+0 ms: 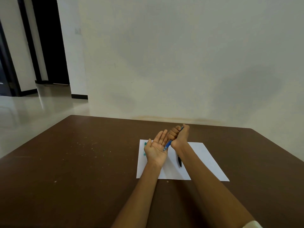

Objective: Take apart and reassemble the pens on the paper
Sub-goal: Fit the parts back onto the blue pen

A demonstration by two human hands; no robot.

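Note:
My right hand grips a blue pen in a fist, tip pointing down and left. The tip touches the palm of my left hand, which lies flat and palm up above the white paper. A black pen lies on the paper, partly hidden under my right forearm. A green object peeks out on the paper behind my left hand; most of it is hidden.
The paper lies on a brown table whose far edge meets a pale wall. Small crumbs dot the table's left side. An open floor and a dark doorway are at the far left.

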